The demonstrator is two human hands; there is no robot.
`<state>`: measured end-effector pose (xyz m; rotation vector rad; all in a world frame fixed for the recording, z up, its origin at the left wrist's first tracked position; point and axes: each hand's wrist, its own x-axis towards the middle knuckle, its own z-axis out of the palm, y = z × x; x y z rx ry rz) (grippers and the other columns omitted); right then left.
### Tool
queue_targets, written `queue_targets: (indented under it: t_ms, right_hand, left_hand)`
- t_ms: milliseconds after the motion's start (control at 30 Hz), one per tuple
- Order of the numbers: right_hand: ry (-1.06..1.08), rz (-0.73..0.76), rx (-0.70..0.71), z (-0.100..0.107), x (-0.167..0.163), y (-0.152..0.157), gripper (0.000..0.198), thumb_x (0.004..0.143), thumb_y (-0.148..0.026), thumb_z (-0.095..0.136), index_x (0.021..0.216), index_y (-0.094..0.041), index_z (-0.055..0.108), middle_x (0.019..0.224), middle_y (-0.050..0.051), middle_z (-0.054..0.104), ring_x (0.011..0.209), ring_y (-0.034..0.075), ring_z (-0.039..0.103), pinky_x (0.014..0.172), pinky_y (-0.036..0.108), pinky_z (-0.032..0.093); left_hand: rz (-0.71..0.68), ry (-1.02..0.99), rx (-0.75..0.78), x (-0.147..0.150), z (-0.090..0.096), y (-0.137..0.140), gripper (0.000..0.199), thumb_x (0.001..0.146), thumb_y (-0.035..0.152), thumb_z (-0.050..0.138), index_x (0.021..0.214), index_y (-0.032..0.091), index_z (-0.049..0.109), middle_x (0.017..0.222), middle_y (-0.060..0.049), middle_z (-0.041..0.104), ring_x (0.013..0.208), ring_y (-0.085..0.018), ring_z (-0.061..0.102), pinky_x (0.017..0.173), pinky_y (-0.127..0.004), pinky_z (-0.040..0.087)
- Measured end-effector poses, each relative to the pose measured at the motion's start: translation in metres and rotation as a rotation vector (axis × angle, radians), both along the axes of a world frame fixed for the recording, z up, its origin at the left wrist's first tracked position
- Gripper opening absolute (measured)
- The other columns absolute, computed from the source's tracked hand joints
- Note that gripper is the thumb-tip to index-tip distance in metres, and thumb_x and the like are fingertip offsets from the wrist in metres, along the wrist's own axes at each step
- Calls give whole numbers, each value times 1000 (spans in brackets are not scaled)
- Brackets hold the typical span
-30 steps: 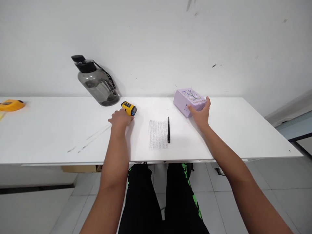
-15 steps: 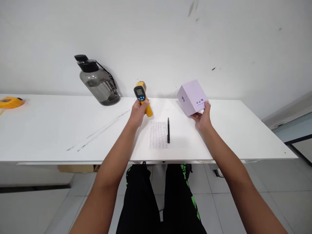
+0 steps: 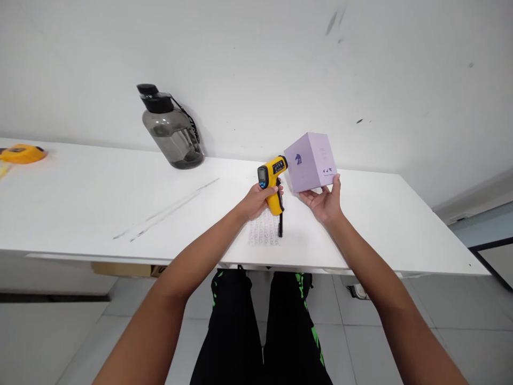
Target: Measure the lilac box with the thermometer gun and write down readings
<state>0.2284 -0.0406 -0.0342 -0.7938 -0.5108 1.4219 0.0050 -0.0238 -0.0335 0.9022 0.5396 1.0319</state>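
Wrapped round the grip of a yellow and black infrared thermometer [image 3: 274,179] is my left hand [image 3: 258,200]. Its nose points right, close against the side of a lilac box [image 3: 305,164]; whether they touch I cannot tell. My right hand [image 3: 324,202] holds that box tilted above the table, fingers beneath it and thumb at the lower right corner. A dark horse-head mark shows on the side facing the thermometer. Below the thermometer lie a handwritten sheet of paper [image 3: 262,231] and a black pen [image 3: 280,227], its upper part hidden.
A grey see-through water bottle [image 3: 172,133] with a black lid stands by the wall on the left. At the far left edge lies a yellow tape measure [image 3: 24,154]. The white table [image 3: 120,192] runs along the wall, with dark streaks on it.
My left hand has brought the thermometer rightward and turned it toward the box. My right hand has rotated the box, so the horse-head side shows more.
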Motion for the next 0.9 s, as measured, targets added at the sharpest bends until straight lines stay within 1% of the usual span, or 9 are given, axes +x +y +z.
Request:
queue_targets:
  t_ms: [67, 167, 267, 467, 667, 900]
  right_hand:
    - [6, 15, 23, 0, -3, -2, 81, 74, -79, 66, 133, -25, 50, 109, 11, 65, 113, 29, 68, 94, 50, 63]
    - [-4, 18, 50, -2, -5, -2, 73, 75, -71, 72, 129, -27, 52, 108, 9, 65, 113, 27, 68, 95, 49, 63]
    - [-22, 27, 68, -5, -6, -1, 72, 74, -68, 74, 128, -27, 51, 109, 9, 65, 113, 28, 68, 97, 50, 62]
    - [-84, 72, 91, -5, -9, -4, 72, 76, -67, 72, 130, -25, 52, 111, 10, 67, 113, 28, 68, 100, 51, 60]
    - [-134, 42, 115, -5, -10, -4, 67, 76, -68, 72, 126, -27, 55, 107, 8, 67, 110, 27, 68, 103, 51, 58]
    - [-136, 48, 98, -3, -8, -6, 58, 78, -66, 71, 122, -29, 58, 105, 5, 69, 108, 26, 69, 97, 50, 62]
  left_hand:
    - [-23, -21, -28, -2, 1, 2, 30, 81, 20, 78, 108, 15, 68, 99, -6, 71, 97, -19, 69, 99, -44, 54]
    - [-109, -73, -69, -5, 2, 4, 27, 86, 24, 75, 110, 14, 68, 98, -7, 72, 97, -20, 70, 97, -46, 57]
    - [-186, -115, -91, -8, 3, 5, 25, 90, 28, 72, 111, 14, 68, 99, -8, 73, 99, -22, 72, 97, -47, 58]
    - [-273, -143, -131, -9, 4, 4, 28, 93, 30, 68, 114, 12, 67, 101, -11, 75, 101, -24, 73, 97, -48, 59]
    - [-281, -138, -140, -8, 7, 2, 29, 92, 31, 68, 114, 12, 67, 103, -11, 74, 105, -24, 72, 99, -48, 59]
    - [-270, -117, -114, -8, 7, 1, 27, 88, 33, 72, 108, 14, 69, 102, -12, 74, 110, -28, 70, 100, -51, 57]
